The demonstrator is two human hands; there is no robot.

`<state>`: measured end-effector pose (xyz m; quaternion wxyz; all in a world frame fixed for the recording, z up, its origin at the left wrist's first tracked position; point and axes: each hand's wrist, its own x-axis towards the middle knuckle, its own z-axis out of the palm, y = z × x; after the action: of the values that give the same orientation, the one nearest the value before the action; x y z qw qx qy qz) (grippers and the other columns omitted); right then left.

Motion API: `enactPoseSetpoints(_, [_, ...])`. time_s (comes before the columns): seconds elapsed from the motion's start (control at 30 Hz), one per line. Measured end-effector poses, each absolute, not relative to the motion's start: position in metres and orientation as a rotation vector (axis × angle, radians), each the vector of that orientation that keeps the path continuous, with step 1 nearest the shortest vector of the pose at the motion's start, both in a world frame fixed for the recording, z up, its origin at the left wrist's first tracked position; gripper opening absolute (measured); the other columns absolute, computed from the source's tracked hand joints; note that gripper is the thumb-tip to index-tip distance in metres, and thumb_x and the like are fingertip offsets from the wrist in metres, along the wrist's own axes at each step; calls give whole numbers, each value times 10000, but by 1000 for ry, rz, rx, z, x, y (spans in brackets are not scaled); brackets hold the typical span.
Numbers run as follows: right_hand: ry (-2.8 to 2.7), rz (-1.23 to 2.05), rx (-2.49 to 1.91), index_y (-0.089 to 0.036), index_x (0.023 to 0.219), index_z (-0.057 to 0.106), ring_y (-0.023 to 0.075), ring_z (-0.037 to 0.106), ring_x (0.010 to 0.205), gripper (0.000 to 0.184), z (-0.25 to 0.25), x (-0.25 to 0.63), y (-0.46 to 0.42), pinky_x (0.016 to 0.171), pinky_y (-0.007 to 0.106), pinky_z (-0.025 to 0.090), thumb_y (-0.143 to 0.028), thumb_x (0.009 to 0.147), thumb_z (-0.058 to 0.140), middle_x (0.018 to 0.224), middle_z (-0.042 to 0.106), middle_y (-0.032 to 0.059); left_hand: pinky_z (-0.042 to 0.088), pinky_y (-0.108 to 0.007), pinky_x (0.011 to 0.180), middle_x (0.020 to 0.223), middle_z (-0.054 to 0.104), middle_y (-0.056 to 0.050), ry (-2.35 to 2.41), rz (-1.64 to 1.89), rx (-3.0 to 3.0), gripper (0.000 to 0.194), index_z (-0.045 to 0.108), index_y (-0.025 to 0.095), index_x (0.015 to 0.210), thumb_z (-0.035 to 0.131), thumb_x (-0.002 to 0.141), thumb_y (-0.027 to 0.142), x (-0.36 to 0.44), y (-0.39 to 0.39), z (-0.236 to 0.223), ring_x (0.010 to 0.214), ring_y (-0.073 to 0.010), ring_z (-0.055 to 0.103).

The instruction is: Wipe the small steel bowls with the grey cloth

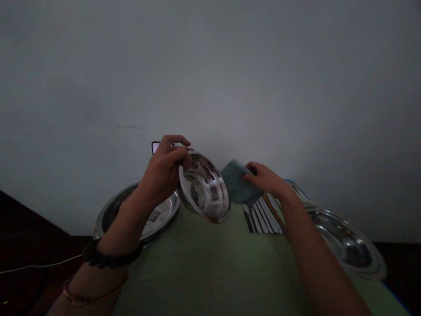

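My left hand [169,162] grips the rim of a shiny steel bowl [207,188], thumb on the inner side. The bowl is tilted on its side above the table, its hollow facing me and to the right. A grey-blue cloth [238,182] hangs from my right hand [261,175], pinched between thumb and fingers. The cloth's left edge is close to the bowl's rim; whether they touch I cannot tell. Below the cloth lies a row of several metal utensils [263,217], their upper ends partly hidden by it.
A large steel basin [108,210] stands at the left, partly behind my left forearm. An oval steel dish [348,241] sits at the right edge of the green table [210,272]. A phone [155,146] shows behind my left hand, near the wall [210,79]. A white cable [39,265] runs at lower left.
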<state>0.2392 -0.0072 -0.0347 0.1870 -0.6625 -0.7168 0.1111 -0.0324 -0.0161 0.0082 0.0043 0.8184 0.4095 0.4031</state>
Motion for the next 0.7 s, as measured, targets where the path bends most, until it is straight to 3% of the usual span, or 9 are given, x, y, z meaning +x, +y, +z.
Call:
enactPoseSetpoints(0.1, [-1877, 250, -1639, -161, 1006, 558, 183, 575, 911, 243, -19, 233, -18, 792, 293, 461, -290, 817, 476, 1004, 622, 76, 483, -320, 905, 1171, 496, -84, 1075, 1369, 2541, 241, 475, 185, 664, 366, 877, 158, -26, -19, 3, 1013, -162, 596])
enactPoseSetpoints(0.2, [-2048, 495, -1343, -206, 997, 598, 186, 555, 1041, 266, -12, 222, -31, 869, 293, 468, -391, 812, 552, 1192, 551, 74, 502, -323, 877, 1128, 490, -77, 936, 1465, 2517, 257, 470, 185, 650, 398, 896, 164, -18, -19, -7, 1010, -159, 594])
enactPoseSetpoints(0.27, [-2146, 605, -1206, -222, 942, 628, 179, 539, 1094, 270, -11, 215, -34, 898, 302, 466, -445, 857, 502, 1298, 491, 61, 509, -327, 878, 1109, 475, -65, 872, 1575, 2501, 275, 470, 186, 639, 403, 905, 156, -12, -18, -12, 1008, -154, 594])
enactPoseSetpoints(0.37, [-1926, 539, -1180, -197, 912, 590, 176, 575, 1014, 280, -13, 211, -28, 849, 326, 487, -459, 861, 502, 1202, 565, 81, 513, -363, 919, 1125, 440, -45, 801, 1794, 2398, 260, 477, 184, 630, 452, 884, 138, -5, -21, -17, 1050, -174, 603])
enactPoseSetpoints(0.5, [-1697, 614, -1308, -194, 1126, 500, 187, 624, 881, 479, -17, 215, -17, 720, 313, 502, -413, 740, 683, 1064, 652, 77, 513, -405, 948, 1185, 422, -40, 687, 1982, 2259, 230, 477, 187, 650, 458, 864, 106, 9, -28, -23, 1073, -200, 616])
enactPoseSetpoints(0.57, [-1778, 545, -1385, -178, 1057, 577, 194, 626, 850, 390, -15, 217, -16, 718, 312, 479, -350, 729, 698, 986, 681, 67, 514, -382, 939, 1227, 436, -59, 737, 1900, 2233, 181, 493, 211, 755, 406, 904, 156, 17, -29, -22, 1076, -189, 618])
enactPoseSetpoints(0.63, [-1774, 413, -1442, -161, 925, 646, 200, 620, 803, 248, -11, 219, -17, 709, 316, 452, -331, 748, 676, 880, 694, 59, 528, -342, 895, 1254, 487, -89, 914, 1728, 2101, 140, 465, 248, 1004, 341, 947, 278, 25, -26, -15, 1059, -174, 625])
enactPoseSetpoints(0.7, [-1637, 321, -1444, -154, 889, 664, 202, 613, 768, 238, -8, 221, -18, 688, 317, 440, -361, 773, 646, 838, 694, 56, 548, -319, 810, 1221, 572, -104, 1043, 1526, 1889, 355, 276, 253, 1277, 219, 963, 409, 31, -21, -1, 1016, -172, 643])
